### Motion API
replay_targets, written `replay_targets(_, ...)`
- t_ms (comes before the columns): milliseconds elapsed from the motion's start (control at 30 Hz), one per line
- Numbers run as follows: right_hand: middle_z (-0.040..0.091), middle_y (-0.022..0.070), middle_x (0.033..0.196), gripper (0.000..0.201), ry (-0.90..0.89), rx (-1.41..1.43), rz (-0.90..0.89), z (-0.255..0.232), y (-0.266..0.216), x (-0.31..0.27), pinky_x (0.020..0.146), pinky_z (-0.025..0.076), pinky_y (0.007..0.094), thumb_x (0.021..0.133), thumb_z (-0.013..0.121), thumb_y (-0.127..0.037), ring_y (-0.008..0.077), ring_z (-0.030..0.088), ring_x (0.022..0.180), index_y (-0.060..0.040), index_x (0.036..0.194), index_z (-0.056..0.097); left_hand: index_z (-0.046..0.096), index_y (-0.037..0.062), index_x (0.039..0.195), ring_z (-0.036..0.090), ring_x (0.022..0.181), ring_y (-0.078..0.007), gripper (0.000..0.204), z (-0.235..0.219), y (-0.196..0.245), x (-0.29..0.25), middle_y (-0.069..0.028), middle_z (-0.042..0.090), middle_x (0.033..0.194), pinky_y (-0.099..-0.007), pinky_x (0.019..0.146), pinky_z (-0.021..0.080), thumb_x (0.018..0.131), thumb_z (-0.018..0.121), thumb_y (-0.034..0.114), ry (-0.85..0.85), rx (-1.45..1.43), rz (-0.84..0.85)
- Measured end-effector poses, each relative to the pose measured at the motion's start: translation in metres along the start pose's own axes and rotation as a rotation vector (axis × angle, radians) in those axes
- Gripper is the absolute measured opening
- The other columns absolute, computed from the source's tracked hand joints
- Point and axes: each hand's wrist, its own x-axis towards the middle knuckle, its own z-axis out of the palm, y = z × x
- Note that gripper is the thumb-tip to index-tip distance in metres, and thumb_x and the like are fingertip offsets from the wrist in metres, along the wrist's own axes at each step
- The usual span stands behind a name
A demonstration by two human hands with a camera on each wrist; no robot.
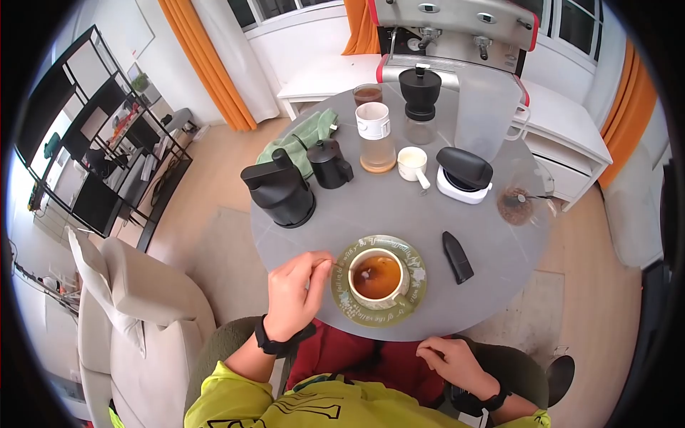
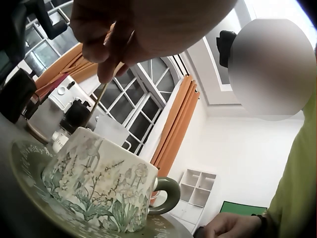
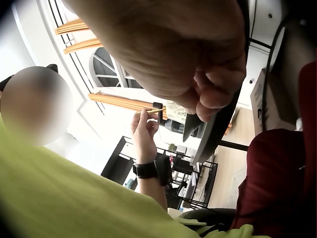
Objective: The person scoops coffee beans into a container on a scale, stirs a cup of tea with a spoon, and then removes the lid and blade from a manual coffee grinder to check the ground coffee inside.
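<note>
On a green plate (image 1: 353,310), near the front edge of the round gray table (image 1: 314,246), sits a cup (image 2: 104,183) with flowers on its side. It has brown drink (image 1: 382,278) in it. Its green handle (image 2: 172,194) points toward the person's right. The left hand (image 1: 296,289) pinches a thin gold stick (image 2: 97,103) with thumb and bent fingers. The stick slants down to the cup's rim, and I cannot tell how deep its end goes. The right hand (image 1: 457,364) is low, by the table's edge. Its fingers are loosely bent, and it holds nothing. Just to the right of the plate lies a long black tool (image 1: 457,258). Farther back on the left are a big black jug (image 1: 282,189), a small black pot (image 1: 330,164) and a green cloth (image 1: 314,128). Near the middle is a little white cup (image 1: 412,165) with a handle. On the right is a glass of brown beans (image 1: 515,208). At the back stands a black grinder (image 1: 421,93). Behind the table is a big shiny coffee machine (image 1: 449,18). Off to the left is a pale sofa (image 1: 153,349).
</note>
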Motion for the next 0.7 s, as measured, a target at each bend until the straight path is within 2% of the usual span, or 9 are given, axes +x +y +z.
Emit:
replay_targets(67,0.060,0.0096,0.064,0.011,-0.007,-0.001,-0.013,-0.001,-0.001,0.000,0.054,0.046,0.0316,0.089,0.061,-0.015,0.0229,0.059,0.055,-0.0043,0.090,0.063,0.064,0.0003,0.094,0.059,0.058,-0.0121,0.012,-0.003,0.004,0.001,-0.0057,0.063,0.068,-0.0256,0.053,0.044,0.093,0.054,0.006,-0.061,-0.212,-0.202)
replay_targets(100,0.060,0.0096,0.064,0.011,-0.003,-0.002,-0.016,-0.001,0.000,0.001,0.054,0.046,0.0316,0.089,0.061,-0.015,0.0229,0.059,0.055,-0.0043,0.090,0.063,0.064,0.0003,0.094,0.059,0.058,-0.0121,0.012,-0.002,0.002,0.001,-0.0057,0.063,0.068,-0.0256,0.053,0.044,0.093,0.054,0.006,-0.060,-0.212,-0.196)
replay_targets(167,0.059,0.0060,0.060,0.010,-0.001,0.000,-0.012,0.000,0.001,0.001,0.053,0.045,0.0267,0.090,0.061,-0.012,0.0139,0.057,0.053,-0.0026,0.089,0.065,0.065,0.0005,0.095,0.055,0.057,-0.0087,0.013,0.005,-0.004,0.002,-0.0043,0.064,0.069,-0.0234,0.052,0.042,0.094,0.054,0.007,-0.082,-0.341,-0.285)
replay_targets(267,0.061,0.0087,0.064,0.012,-0.020,0.000,0.016,-0.002,0.001,0.001,0.054,0.047,0.0308,0.090,0.061,-0.016,0.0208,0.060,0.055,-0.0043,0.090,0.063,0.066,0.0008,0.098,0.051,0.057,-0.0057,0.015,0.012,-0.006,0.003,-0.0035,0.066,0.071,-0.0213,0.051,0.040,0.094,0.054,0.008,-0.064,-0.436,-0.324)
replay_targets(500,0.061,0.0090,0.064,0.012,-0.006,0.007,0.009,-0.004,0.002,0.001,0.054,0.047,0.0304,0.090,0.061,-0.015,0.0208,0.061,0.055,-0.0040,0.090,0.063,0.066,0.0003,0.098,0.053,0.057,-0.0067,0.014,0.020,-0.002,0.007,-0.0040,0.066,0.071,-0.0218,0.052,0.041,0.093,0.054,0.005,-0.015,-0.391,-0.292)
replay_targets(567,0.061,0.0092,0.064,0.012,-0.005,-0.007,-0.010,-0.005,0.002,0.001,0.054,0.047,0.0307,0.090,0.061,-0.016,0.0207,0.061,0.056,-0.0043,0.090,0.063,0.065,-0.0004,0.096,0.058,0.058,-0.0102,0.012,0.014,-0.001,0.008,-0.0053,0.066,0.071,-0.0232,0.054,0.044,0.092,0.054,0.003,0.043,-0.186,-0.113)
replay_targets(600,0.061,0.0092,0.064,0.012,-0.004,-0.003,-0.007,-0.005,0.002,0.001,0.054,0.047,0.0307,0.090,0.061,-0.016,0.0207,0.061,0.056,-0.0043,0.090,0.063,0.065,-0.0004,0.096,0.058,0.058,-0.0102,0.012,0.013,-0.005,0.006,-0.0053,0.066,0.071,-0.0232,0.054,0.044,0.092,0.054,0.003,0.038,-0.186,-0.113)
replay_targets(667,0.061,0.0094,0.065,0.012,-0.030,-0.001,-0.010,-0.007,0.001,0.001,0.055,0.047,0.0315,0.090,0.061,-0.016,0.0223,0.061,0.057,-0.0043,0.088,0.062,0.064,-0.0020,0.096,0.047,0.055,-0.0038,0.013,0.011,-0.013,0.002,-0.0052,0.067,0.074,-0.0188,0.051,0.038,0.093,0.053,0.004,0.043,-0.134,-0.066)
replay_targets(700,0.061,0.0094,0.065,0.012,-0.030,0.001,-0.009,-0.007,0.001,0.001,0.055,0.047,0.0315,0.090,0.061,-0.016,0.0223,0.061,0.057,-0.0043,0.088,0.062,0.064,-0.0020,0.096,0.047,0.055,-0.0038,0.013,0.010,-0.011,0.002,-0.0052,0.067,0.074,-0.0188,0.051,0.038,0.093,0.053,0.004,0.041,-0.134,-0.066)
